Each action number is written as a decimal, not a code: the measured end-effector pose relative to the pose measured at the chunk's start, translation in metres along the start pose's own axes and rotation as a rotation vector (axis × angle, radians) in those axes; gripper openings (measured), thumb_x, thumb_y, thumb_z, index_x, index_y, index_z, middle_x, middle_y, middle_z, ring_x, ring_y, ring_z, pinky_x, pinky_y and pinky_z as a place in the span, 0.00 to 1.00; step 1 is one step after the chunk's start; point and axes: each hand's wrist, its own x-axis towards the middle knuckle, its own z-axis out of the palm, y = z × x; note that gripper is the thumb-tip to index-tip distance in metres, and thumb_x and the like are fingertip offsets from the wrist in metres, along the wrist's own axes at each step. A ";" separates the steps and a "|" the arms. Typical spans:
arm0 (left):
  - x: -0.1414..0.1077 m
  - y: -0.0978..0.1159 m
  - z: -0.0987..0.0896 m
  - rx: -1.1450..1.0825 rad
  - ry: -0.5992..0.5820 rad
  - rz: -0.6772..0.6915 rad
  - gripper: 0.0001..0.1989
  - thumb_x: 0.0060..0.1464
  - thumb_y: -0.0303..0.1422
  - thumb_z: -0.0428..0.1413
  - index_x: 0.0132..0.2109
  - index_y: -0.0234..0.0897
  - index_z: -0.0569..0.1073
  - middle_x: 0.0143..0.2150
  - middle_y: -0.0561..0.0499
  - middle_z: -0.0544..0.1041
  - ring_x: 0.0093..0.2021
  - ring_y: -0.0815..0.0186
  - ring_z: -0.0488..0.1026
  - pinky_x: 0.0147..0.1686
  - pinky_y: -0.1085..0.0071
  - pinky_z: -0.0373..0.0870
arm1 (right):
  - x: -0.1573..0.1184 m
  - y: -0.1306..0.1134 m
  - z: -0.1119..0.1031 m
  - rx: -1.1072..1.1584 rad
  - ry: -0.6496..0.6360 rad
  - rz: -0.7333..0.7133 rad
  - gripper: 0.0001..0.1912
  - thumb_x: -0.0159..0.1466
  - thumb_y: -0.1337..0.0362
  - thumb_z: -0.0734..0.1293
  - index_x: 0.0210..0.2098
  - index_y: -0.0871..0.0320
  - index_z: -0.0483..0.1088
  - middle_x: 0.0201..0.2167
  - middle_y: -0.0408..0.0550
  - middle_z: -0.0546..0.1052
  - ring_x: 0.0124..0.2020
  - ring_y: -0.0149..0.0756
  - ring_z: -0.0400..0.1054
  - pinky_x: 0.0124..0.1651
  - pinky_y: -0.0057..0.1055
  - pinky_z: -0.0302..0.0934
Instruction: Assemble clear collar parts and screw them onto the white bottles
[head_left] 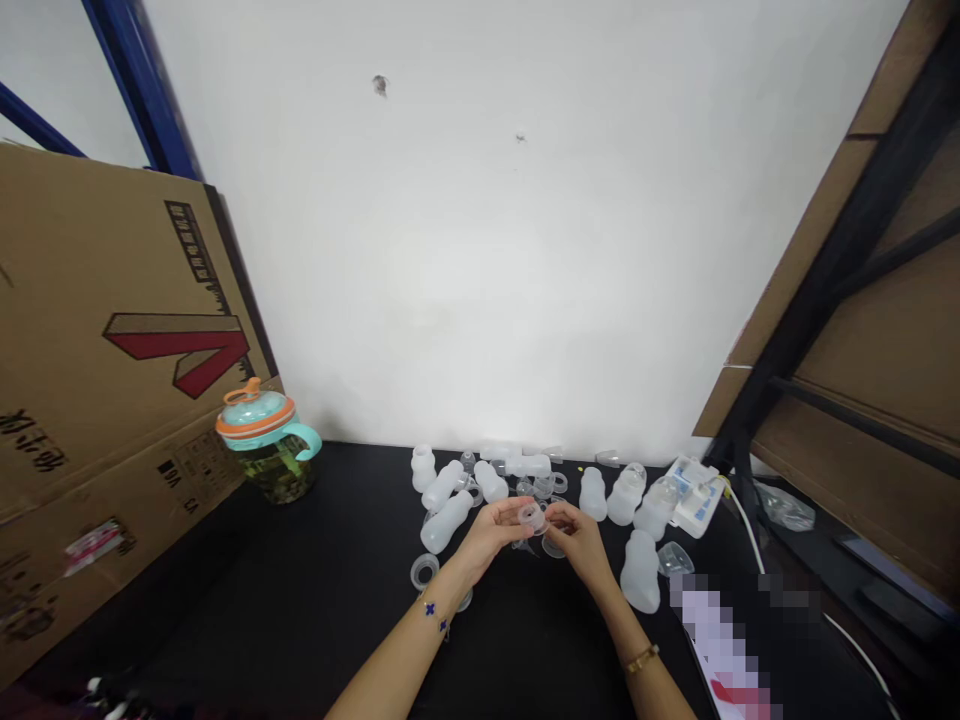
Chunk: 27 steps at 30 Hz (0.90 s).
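Gently does it: your left hand (491, 532) and right hand (577, 545) meet above the black tabletop (300, 590), fingertips closing from both sides on a small clear plastic collar (532, 518). The grip is narrow and holds that one piece, though your fingers hide part of it. It looks light, stiff and a little slick, so it could skip away under a hard squeeze; its outer rim seems the surest place to hold.

Around your hands lie frosted plastic bottles (447, 522), most on their sides, one just beyond your right hand (640, 571). They look light and smooth, best held around the body. A clear plastic ring (424, 571) sits just beyond your left wrist, and more small clear parts are bunched beyond your hands.

The dark surface is crowded only at this middle stretch. To your left, a handled drink jar with a teal-and-orange lid (259, 425) stands against a leaning cardboard box (112, 350). A white wall (465, 240) rises ahead, a blue steel rack upright (142, 90) shows at upper left, and a white labelled tray (696, 495) sits at right, beside a white cable (746, 530).
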 end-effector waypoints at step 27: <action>-0.003 0.005 0.003 0.135 -0.022 -0.049 0.31 0.37 0.38 0.74 0.50 0.34 0.80 0.46 0.43 0.82 0.40 0.60 0.78 0.38 0.69 0.74 | 0.000 0.003 0.000 -0.119 0.004 -0.070 0.14 0.58 0.52 0.72 0.29 0.57 0.71 0.26 0.42 0.75 0.26 0.33 0.66 0.26 0.26 0.53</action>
